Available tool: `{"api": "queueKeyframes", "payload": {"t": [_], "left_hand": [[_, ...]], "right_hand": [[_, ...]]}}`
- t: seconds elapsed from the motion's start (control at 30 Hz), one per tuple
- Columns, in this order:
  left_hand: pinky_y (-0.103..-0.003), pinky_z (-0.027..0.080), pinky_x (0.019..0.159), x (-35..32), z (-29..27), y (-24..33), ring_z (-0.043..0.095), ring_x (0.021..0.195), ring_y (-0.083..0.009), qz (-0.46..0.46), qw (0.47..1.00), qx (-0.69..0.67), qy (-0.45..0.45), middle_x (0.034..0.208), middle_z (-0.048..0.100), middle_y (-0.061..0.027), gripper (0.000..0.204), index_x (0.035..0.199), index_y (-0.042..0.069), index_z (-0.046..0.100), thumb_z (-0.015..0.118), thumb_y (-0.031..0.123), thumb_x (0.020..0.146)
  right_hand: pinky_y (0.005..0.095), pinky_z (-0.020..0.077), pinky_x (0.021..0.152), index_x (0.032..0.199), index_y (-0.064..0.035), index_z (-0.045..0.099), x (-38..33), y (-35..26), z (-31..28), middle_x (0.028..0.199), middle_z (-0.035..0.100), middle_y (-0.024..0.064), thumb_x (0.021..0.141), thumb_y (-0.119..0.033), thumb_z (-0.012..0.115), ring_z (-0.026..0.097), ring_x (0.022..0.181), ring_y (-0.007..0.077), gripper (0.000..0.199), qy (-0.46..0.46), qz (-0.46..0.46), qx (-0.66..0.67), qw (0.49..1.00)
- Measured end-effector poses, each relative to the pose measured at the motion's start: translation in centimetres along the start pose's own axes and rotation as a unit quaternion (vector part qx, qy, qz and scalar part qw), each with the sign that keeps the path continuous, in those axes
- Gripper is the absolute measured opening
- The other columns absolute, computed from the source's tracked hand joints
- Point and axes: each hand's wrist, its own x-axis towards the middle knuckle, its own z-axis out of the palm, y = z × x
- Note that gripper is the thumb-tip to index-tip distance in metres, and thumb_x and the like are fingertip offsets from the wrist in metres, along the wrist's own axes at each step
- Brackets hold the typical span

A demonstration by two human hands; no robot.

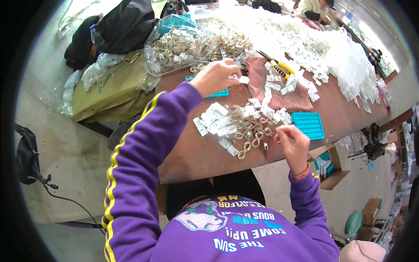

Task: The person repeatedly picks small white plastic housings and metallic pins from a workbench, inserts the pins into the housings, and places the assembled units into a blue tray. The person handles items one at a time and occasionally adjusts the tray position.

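Purple sleeves w/ yellow stripes are yours, coming up from the bottom edge. Your right hand [293,144] sits at the table's near edge, fingers curled in narrow; can't tell if it pinches anything. Just left of it, a small metal piece [266,146] lies on the brown tabletop [196,153], next to a heap of gold-coloured metal rings [251,131] mixed w/ white plastic clips [214,120]. Right of the heap, beside your right hand, is a teal moulded tray [308,124]. Further out, your left hand [214,76] reaches across, fingers closed on a white plastic clip [242,79], above a second teal tray [216,93]. Past that: reddish cloth [283,98] w/ more clips, yellow-handled pliers [276,63], then a clear bag of rings [179,46]. Far end: a big white pile [301,37] and another person [315,8].
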Motion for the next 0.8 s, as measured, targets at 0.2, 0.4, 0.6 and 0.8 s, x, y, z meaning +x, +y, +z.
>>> {"api": "queueKeyframes", "payload": {"t": [0.2,0.4,0.6,0.8], "left_hand": [[-0.027,0.049,0.062,-7.7,-4.6,4.5,0.060,0.069,-0.0144,-0.108,0.988,-0.066,0.091,0.081,0.058,-0.0058,0.009,0.085,0.000,0.065,0.070,0.007,0.083],[-0.024,0.048,0.069,-14.4,-5.0,8.9,0.060,0.079,-0.0071,-0.361,0.809,-0.420,0.197,0.088,0.063,-0.0031,0.012,0.083,0.004,0.061,0.071,0.010,0.087],[-0.042,0.050,0.097,-17.4,-1.3,12.9,0.064,0.103,-0.0237,-0.372,0.577,-0.649,0.327,0.101,0.067,-0.0125,0.007,0.090,0.005,0.053,0.059,0.004,0.094],[-0.039,0.055,0.090,-18.3,1.4,14.5,0.064,0.105,-0.0301,-0.359,0.447,-0.754,0.322,0.097,0.063,-0.0094,0.010,0.101,0.006,0.053,0.049,0.015,0.101]], "right_hand": [[0.0293,0.0526,0.065,0.090,-0.0026,0.067,5.8,2.4,0.8,0.084,0.067,0.0110,0.085,-0.006,0.067,0.068,0.073,0.0232,0.006,0.010,-0.105,-0.145,0.984],[0.0336,0.0529,0.066,0.093,-0.0045,0.068,7.6,2.8,1.9,0.091,0.066,0.0112,0.086,-0.010,0.066,0.067,0.073,0.0254,0.009,-0.031,-0.098,-0.172,0.980],[0.0376,0.0520,0.074,0.094,-0.0081,0.070,10.2,2.9,4.3,0.097,0.065,0.0089,0.085,-0.010,0.063,0.064,0.084,0.0297,0.011,-0.121,-0.207,-0.240,0.941],[0.0398,0.0495,0.080,0.082,-0.0076,0.068,13.8,4.2,5.8,0.088,0.063,0.0074,0.077,-0.005,0.059,0.061,0.091,0.0298,0.011,-0.316,-0.260,-0.354,0.841]]}}
